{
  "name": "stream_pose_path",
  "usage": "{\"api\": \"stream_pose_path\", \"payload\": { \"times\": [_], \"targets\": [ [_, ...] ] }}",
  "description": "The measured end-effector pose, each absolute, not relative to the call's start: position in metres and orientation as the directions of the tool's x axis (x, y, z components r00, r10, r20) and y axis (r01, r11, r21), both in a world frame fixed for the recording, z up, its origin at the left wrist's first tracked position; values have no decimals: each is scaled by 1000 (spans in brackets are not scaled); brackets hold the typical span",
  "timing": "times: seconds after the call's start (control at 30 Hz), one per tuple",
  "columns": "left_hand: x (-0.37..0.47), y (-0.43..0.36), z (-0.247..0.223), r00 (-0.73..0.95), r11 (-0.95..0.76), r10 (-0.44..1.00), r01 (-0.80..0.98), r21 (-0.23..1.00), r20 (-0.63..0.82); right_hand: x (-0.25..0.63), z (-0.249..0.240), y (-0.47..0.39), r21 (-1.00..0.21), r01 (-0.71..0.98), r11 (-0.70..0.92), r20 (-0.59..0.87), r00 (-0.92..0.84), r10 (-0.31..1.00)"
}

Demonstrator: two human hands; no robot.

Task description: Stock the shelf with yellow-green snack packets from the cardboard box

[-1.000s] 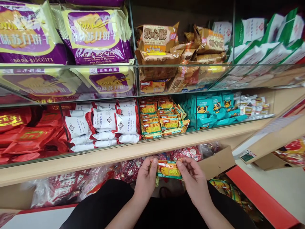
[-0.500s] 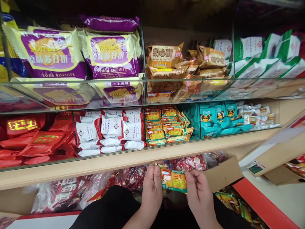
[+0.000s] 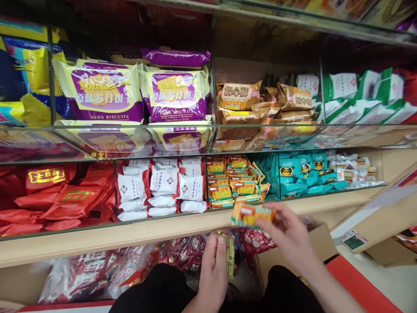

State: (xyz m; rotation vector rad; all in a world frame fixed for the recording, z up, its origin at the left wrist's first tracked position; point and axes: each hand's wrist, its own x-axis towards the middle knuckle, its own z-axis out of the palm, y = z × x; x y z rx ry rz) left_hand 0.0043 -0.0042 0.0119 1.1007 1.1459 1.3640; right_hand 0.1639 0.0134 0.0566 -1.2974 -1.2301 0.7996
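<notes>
My right hand [image 3: 288,232] grips an orange, yellow and green biscuit packet [image 3: 249,214] by its right end, just in front of the lower shelf's wooden edge [image 3: 182,229]. Lower and to the left, my left hand [image 3: 213,265] is closed around a yellow-green packet [image 3: 230,256]; its far end is hidden by the fingers. On the lower shelf, straight above both hands, sits a stack of matching orange packets [image 3: 236,180]. White and red packets [image 3: 163,184] lie left of that stack, and teal packets [image 3: 302,171] lie right of it.
Purple and cream soda biscuit packs [image 3: 100,91] fill part of the upper shelf, behind a glass front [image 3: 156,141]. Below the shelves are plastic bags of red packets [image 3: 81,274] and a cardboard box [image 3: 319,243]. Red packets [image 3: 68,200] occupy the lower left.
My hands have moved apart. The right hand has lifted the orange packet up toward the shelf, uncovering the yellow-green packet in my left hand. The view has shifted left and up.
</notes>
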Motion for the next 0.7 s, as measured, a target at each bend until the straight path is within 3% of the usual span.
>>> {"api": "stream_pose_path", "payload": {
  "times": [0.07, 0.17, 0.3, 0.5, 0.7],
  "targets": [
    [5, -3, 14, -78, -7, 997, -137, 991, -4, 167, 84, 52, -917, 293, 272, 339, 208, 917],
    [7, 0, 14, -68, 18, 997, -96, 995, -24, 160, 114, 111, -784, 475, 399, 468, 30, 883],
    [7, 5, 5, -108, 2, 994, -60, 998, -9, 141, 127, 155, -635, 648, 420, 422, -163, 892],
    [4, 6, 4, -136, -22, 991, -86, 996, 11, 139, 123, 161, -562, 746, 357, 420, -115, 900],
    [6, 2, 15, -48, 35, 998, -266, 963, -49, 137, 119, 159, -532, 765, 362, 449, -108, 887]
  ]
}}
